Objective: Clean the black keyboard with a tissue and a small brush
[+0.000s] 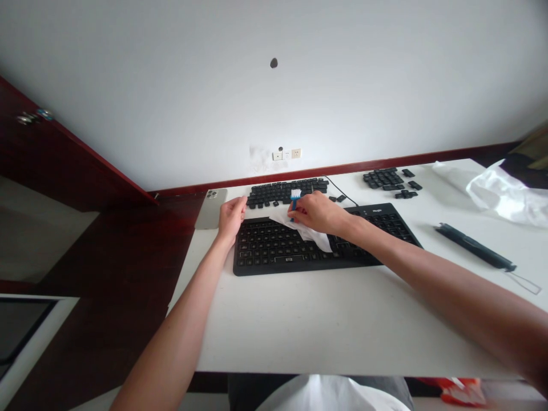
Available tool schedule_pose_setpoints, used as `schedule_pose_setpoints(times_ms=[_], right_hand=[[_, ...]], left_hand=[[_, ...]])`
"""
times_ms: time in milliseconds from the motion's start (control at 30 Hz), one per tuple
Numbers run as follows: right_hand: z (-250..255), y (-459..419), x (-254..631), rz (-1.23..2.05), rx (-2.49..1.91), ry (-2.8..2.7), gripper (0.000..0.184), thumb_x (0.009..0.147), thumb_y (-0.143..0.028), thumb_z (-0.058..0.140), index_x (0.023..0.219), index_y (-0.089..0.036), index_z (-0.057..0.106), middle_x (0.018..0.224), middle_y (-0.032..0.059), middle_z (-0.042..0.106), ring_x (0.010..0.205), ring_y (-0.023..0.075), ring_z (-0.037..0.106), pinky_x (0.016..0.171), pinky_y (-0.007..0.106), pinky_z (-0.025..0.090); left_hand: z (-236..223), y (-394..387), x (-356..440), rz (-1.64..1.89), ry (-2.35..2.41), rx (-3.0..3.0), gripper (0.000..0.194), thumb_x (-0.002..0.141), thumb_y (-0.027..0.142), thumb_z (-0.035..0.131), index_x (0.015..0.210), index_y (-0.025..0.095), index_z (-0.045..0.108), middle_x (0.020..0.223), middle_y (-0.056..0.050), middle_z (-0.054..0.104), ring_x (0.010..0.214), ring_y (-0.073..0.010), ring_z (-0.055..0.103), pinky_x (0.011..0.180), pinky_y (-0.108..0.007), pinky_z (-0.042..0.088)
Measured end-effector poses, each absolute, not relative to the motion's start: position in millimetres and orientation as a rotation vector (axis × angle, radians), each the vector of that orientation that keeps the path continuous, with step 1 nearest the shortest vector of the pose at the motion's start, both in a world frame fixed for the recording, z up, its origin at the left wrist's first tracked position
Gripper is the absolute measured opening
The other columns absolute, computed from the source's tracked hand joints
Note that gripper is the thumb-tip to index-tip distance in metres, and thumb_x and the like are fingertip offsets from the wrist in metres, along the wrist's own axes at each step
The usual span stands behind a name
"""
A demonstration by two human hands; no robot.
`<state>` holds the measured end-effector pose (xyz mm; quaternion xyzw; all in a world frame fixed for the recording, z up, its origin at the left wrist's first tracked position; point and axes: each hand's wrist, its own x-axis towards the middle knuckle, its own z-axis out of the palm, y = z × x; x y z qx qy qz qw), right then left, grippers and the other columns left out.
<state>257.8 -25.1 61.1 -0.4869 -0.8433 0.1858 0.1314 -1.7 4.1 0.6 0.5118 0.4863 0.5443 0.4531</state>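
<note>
A black keyboard (278, 251) with its keycaps off lies on the white table. At its upper left corner my left hand (231, 220) is closed in a fist against the edge; the inside of the fist is hidden. My right hand (314, 210) is over the upper middle of the keyboard, pinching a blue toothbrush (293, 204) upright with its white bristles on top. A white tissue (314, 235) hangs below the same hand and drapes over the key sockets. Whether the fingers also grip the tissue is hard to see.
Rows of loose black keycaps (268, 193) lie behind the keyboard, with another cluster of keycaps (382, 178) to the right. A phone (210, 211) is at the table's left edge. A black stick-like object with a cord loop (475, 246) and crumpled white plastic (509, 191) lie right.
</note>
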Motion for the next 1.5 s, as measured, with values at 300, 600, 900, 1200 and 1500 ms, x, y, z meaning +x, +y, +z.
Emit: schedule_pose_setpoints(times_ms=[300, 600, 900, 1200, 1500], right_hand=[[57, -22, 259, 0.572, -1.364, -2.423, 0.029, 0.097, -0.025, 0.061, 0.072, -0.016, 0.073, 0.065, 0.0056, 0.069, 0.057, 0.0159, 0.059, 0.058, 0.031, 0.036], [67, -20, 264, 0.456, -1.288, -2.302, 0.026, 0.101, -0.028, 0.052, 0.096, -0.015, 0.075, 0.088, 0.0095, 0.074, 0.079, 0.022, 0.065, 0.074, 0.035, 0.045], [75, -29, 265, 0.4, -1.161, -2.409, 0.038, 0.1, -0.02, 0.041, 0.084, -0.012, 0.075, 0.095, 0.0131, 0.066, 0.077, 0.0205, 0.057, 0.073, 0.037, 0.041], [68, -19, 274, 0.539, -1.166, -2.726, 0.015, 0.095, -0.031, 0.069, 0.1, -0.021, 0.08, 0.094, 0.006, 0.076, 0.077, 0.0185, 0.066, 0.066, 0.029, 0.04], [111, -14, 306, 0.125, -1.541, -2.389, 0.011, 0.092, -0.027, 0.061, 0.09, -0.02, 0.07, 0.069, 0.0041, 0.066, 0.058, 0.0171, 0.051, 0.06, 0.033, 0.03]], left_hand=[[0, 5, -2, 1.345, 1.206, 1.265, 0.044, 0.085, 0.043, 0.071, 0.058, 0.02, 0.045, 0.052, 0.007, 0.033, 0.047, -0.0069, 0.025, 0.046, -0.024, 0.016], [-1, 6, -3, 1.336, 1.209, 1.239, 0.046, 0.085, 0.044, 0.072, 0.058, 0.02, 0.045, 0.052, 0.007, 0.032, 0.047, -0.0066, 0.025, 0.046, -0.024, 0.015], [2, 3, -2, 1.347, 1.196, 1.267, 0.048, 0.087, 0.047, 0.071, 0.057, 0.02, 0.045, 0.052, 0.006, 0.034, 0.047, -0.0073, 0.027, 0.046, -0.024, 0.018], [0, 3, -3, 1.334, 1.199, 1.264, 0.048, 0.085, 0.049, 0.072, 0.058, 0.02, 0.046, 0.052, 0.007, 0.033, 0.046, -0.0067, 0.026, 0.046, -0.024, 0.016], [1, 4, -3, 1.337, 1.197, 1.277, 0.047, 0.088, 0.045, 0.07, 0.058, 0.02, 0.045, 0.052, 0.007, 0.033, 0.046, -0.0071, 0.026, 0.046, -0.025, 0.017]])
